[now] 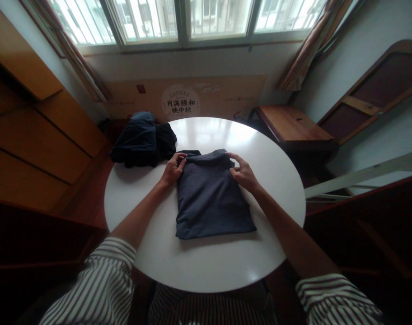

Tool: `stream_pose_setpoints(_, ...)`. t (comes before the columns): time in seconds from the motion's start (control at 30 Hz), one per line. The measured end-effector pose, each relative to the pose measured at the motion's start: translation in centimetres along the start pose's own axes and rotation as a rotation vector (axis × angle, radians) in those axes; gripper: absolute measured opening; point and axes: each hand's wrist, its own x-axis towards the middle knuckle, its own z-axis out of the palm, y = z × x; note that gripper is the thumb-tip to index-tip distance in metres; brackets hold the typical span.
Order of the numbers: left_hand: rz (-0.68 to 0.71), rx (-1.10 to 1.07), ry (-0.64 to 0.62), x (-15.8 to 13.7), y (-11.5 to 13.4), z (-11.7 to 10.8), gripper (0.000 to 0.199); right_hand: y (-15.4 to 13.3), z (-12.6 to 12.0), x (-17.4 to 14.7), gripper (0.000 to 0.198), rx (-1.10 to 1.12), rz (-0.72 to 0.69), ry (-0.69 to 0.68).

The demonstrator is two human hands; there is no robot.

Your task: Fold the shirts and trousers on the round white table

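A dark grey-blue folded garment (213,198) lies flat in the middle of the round white table (152,257); its exact kind is hard to make out. At the garment's far left corner, my left hand (174,169) pinches the cloth between thumb and fingers. My right hand (243,174) grips the far right corner in the same way. Between the hands, the far edge shows a band-like fold. A bit of darker cloth shows behind that edge on the left.
A heap of dark clothes (141,140) rests on the table's far left edge. Beyond the table on the right stands a small wooden desk (296,124). Wooden cabinets (39,135) line the left side, and a long printed cardboard box (219,97) leans under the window.
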Motion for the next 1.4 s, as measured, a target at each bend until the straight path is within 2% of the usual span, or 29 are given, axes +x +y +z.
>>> stream_pose_setpoints(0.1,0.02,0.033,-0.001,-0.1,0.3,0.0,0.026,0.2,-0.2,0.0,0.053,-0.054,0.025,0.049)
stream_pose_setpoints(0.2,0.07,0.066,-0.055,-0.2,0.7,0.0,0.025,0.2,-0.5,0.0,0.058,-0.128,0.09,0.067)
stream_pose_setpoints(0.33,0.094,0.072,-0.109,-0.3,0.8,-0.1,0.024,-0.1,-1.0,-0.2,0.078,-0.166,0.17,-0.078)
stream_pose_setpoints(0.5,0.059,0.025,-0.075,-0.2,0.7,0.0,0.02,-0.3,-1.4,-0.3,0.08,-0.026,0.16,-0.172)
stream_pose_setpoints(0.63,0.068,0.031,-0.072,-0.3,0.8,0.1,0.019,0.0,-1.5,-0.3,0.079,-0.037,0.206,-0.22)
stream_pose_setpoints(0.73,0.073,0.046,-0.068,-0.3,0.7,0.1,0.018,0.3,-1.2,0.0,0.069,-0.066,0.103,-0.142)
stream_pose_setpoints(0.87,0.126,0.16,-0.021,-0.2,0.8,-0.1,0.017,0.8,-0.6,0.4,0.041,-0.161,-0.117,0.007)
stream_pose_setpoints(0.93,0.208,0.281,0.043,-0.4,2.1,-0.2,0.018,1.0,-0.4,0.6,0.033,-0.205,-0.171,-0.008)
stream_pose_setpoints(1.0,0.314,0.377,0.072,-1.4,4.6,-0.1,0.019,1.4,-0.2,0.9,0.031,-0.218,-0.197,-0.038)
stream_pose_setpoints(1.07,0.428,0.392,-0.03,-3.3,8.3,0.6,0.02,1.8,0.0,1.2,0.031,-0.204,-0.198,-0.033)
stream_pose_setpoints(1.2,0.689,0.32,-0.561,-8.9,14.9,3.3,0.033,2.5,0.4,1.8,0.036,-0.128,-0.158,0.019)
stream_pose_setpoints(1.23,0.727,0.33,-0.652,-10.2,15.7,4.1,0.043,2.6,0.4,1.9,0.037,-0.105,-0.146,0.026)
stream_pose_setpoints(1.3,0.765,0.381,-0.756,-12.0,16.4,5.3,0.068,2.7,0.3,2.1,0.04,-0.062,-0.124,0.033)
stream_pose_setpoints(1.37,0.775,0.431,-0.788,-13.0,16.2,6.1,0.083,2.7,0.2,2.2,0.043,-0.028,-0.116,0.034)
stream_pose_setpoints(1.4,0.78,0.445,-0.79,-13.2,15.9,6.4,0.082,2.6,0.2,2.2,0.043,-0.011,-0.116,0.029)
